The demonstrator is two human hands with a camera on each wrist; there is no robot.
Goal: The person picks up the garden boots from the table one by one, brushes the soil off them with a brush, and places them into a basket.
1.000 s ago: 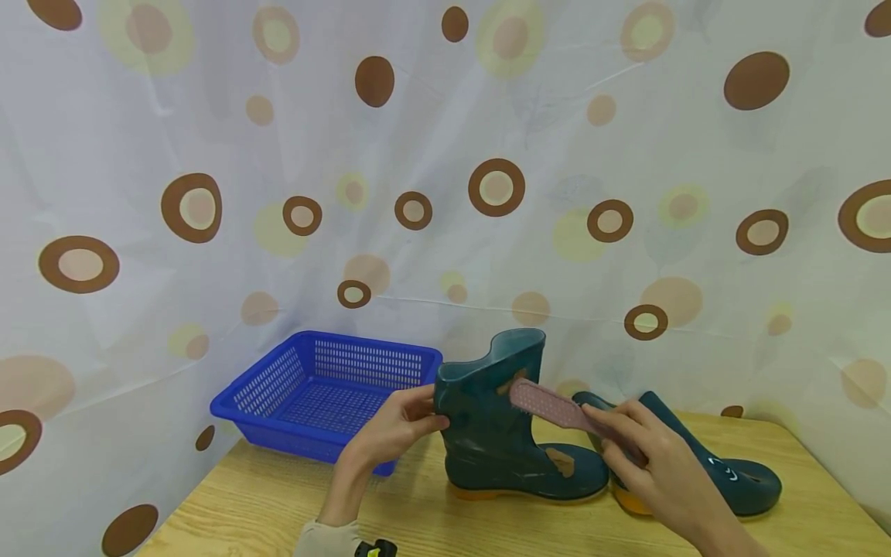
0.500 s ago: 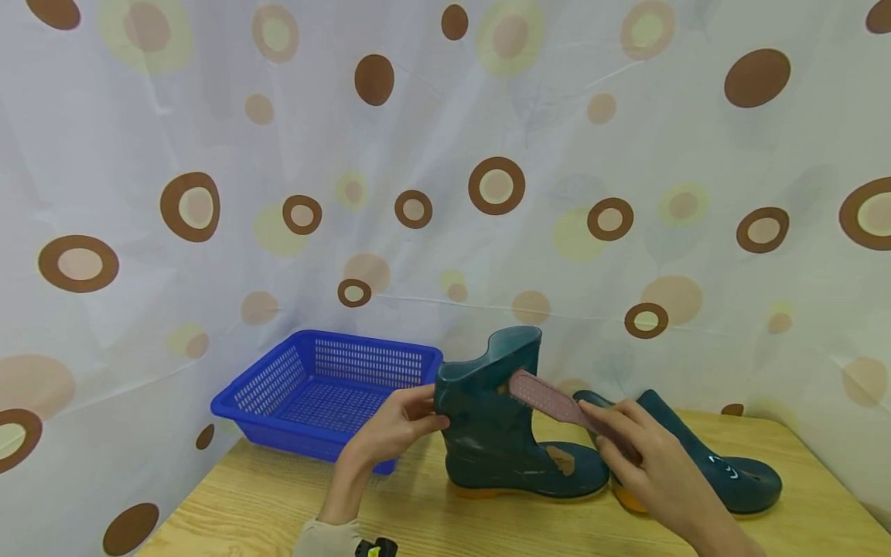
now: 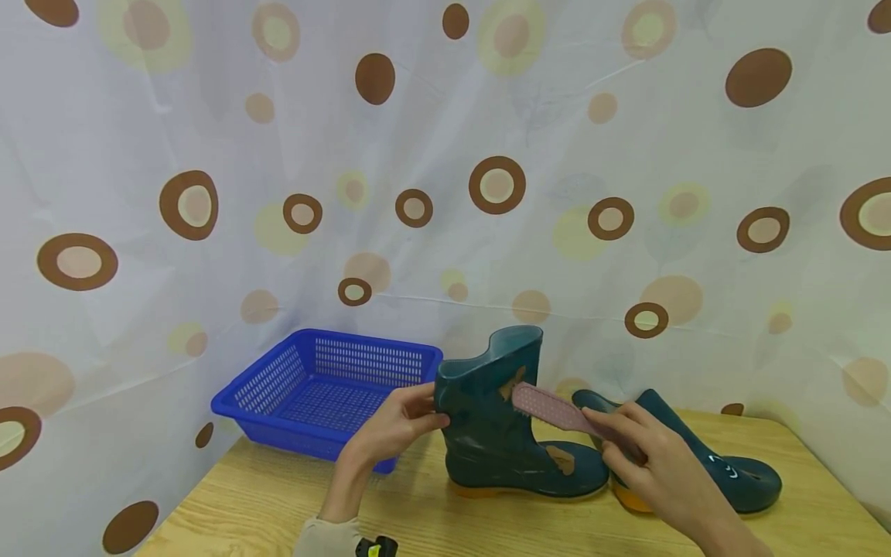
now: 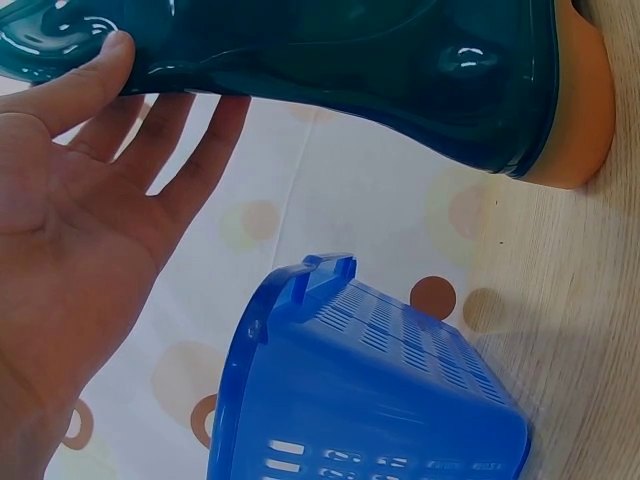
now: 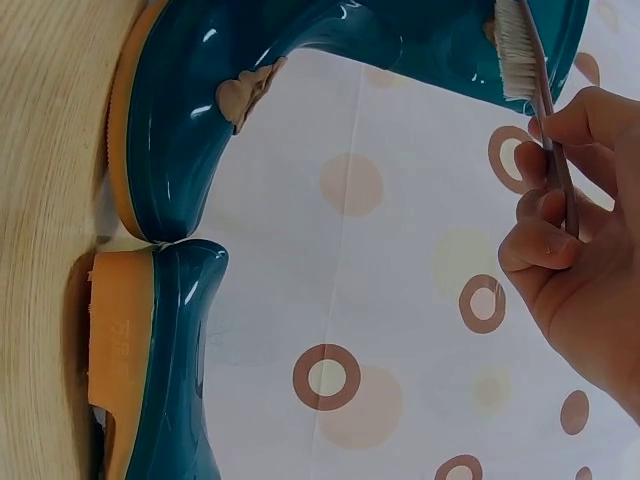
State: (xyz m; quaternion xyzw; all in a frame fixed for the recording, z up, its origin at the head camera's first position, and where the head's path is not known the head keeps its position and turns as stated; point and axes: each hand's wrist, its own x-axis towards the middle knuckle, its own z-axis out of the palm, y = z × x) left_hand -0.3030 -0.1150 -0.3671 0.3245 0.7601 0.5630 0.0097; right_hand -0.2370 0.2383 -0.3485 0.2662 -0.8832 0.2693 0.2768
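A dark green rubber boot (image 3: 487, 441) with an orange sole stands upright on the table, toe to the right. Brown muddy patches mark its shaft near the top and its toe (image 5: 250, 95). My left hand (image 3: 393, 425) grips the back of the shaft, thumb on the near side and fingers behind, as the left wrist view shows. My right hand (image 3: 650, 460) holds a pink brush (image 3: 550, 406) by its handle. In the right wrist view its white bristles (image 5: 517, 50) face the shaft beside the upper brown patch; whether they touch it I cannot tell.
A second green boot (image 3: 748, 483) rests on the table to the right, partly behind my right hand. A blue slotted plastic basket (image 3: 278, 433) sits at the left. Behind the wooden table (image 3: 543, 530) hangs a dotted curtain (image 3: 445, 116).
The brush went slightly up over the upper brown patch, then came back down, so more of the patch shows now. My left hand and the boot have hardly moved.
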